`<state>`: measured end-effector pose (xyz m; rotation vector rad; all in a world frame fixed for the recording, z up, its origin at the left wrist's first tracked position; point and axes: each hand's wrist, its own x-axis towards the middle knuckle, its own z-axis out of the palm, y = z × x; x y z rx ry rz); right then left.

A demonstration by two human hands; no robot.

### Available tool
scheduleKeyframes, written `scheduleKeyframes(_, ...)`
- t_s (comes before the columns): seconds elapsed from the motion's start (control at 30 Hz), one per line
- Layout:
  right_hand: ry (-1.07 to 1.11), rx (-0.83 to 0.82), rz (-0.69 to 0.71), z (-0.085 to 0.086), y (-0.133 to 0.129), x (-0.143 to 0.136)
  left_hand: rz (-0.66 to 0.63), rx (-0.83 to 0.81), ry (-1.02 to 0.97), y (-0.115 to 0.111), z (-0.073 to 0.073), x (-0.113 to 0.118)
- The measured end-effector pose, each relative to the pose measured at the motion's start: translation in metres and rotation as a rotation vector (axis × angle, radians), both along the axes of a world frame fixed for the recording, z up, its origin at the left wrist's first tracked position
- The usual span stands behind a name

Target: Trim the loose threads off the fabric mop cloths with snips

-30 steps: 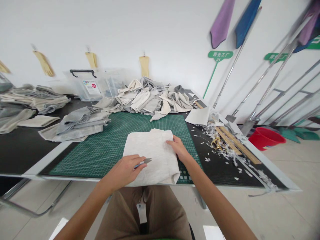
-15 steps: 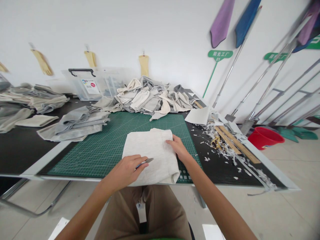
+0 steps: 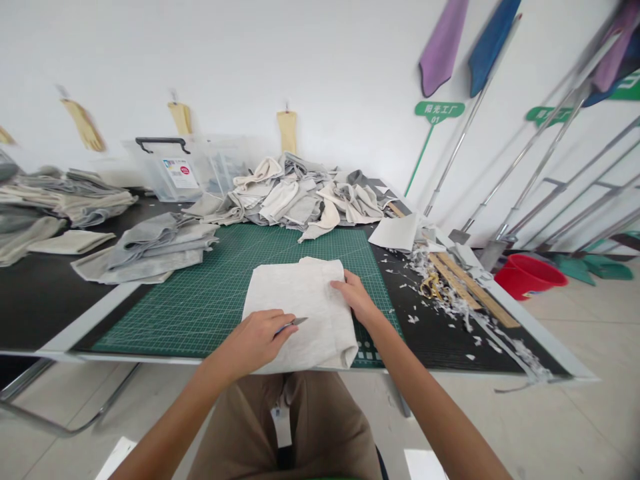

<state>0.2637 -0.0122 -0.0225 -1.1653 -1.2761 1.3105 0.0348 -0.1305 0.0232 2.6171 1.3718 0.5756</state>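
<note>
A folded white cloth (image 3: 295, 300) lies at the front edge of the green cutting mat (image 3: 195, 300), its lower end reaching the table edge. My left hand (image 3: 263, 337) is closed around small thread snips (image 3: 296, 322). Their pointed metal tip sticks out to the right over the cloth, and the fingers hide most of the handle. My left hand rests by the cloth's left side. At the right edge, my right hand (image 3: 354, 297) grips the cloth with the thumb on top and the fingers underneath, out of sight.
A heap of grey and cream cloths (image 3: 300, 193) spreads behind the mat. Stacked grey cloths (image 3: 155, 250) lie left, near a clear plastic box (image 3: 175, 180). To the right are wooden rulers (image 3: 475, 293), gold-handled scissors (image 3: 430, 287) and scraps. A red bucket (image 3: 530, 275) stands on the floor.
Both hands and the cloth stay in nearly the same place. The snips' tip has turned slightly; the whole view has shifted a little.
</note>
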Motion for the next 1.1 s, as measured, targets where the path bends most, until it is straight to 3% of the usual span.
scheduleKeyframes(0.77,-0.013,-0.004,0.004,0.002,-0.001,0.001,0.056,0.042,-0.018,-0.007,-0.005,-0.021)
scheduleKeyframes(1.1,-0.004,0.009,0.012,-0.002,0.0,0.001,0.017,0.001,-0.021,-0.011,-0.001,-0.009)
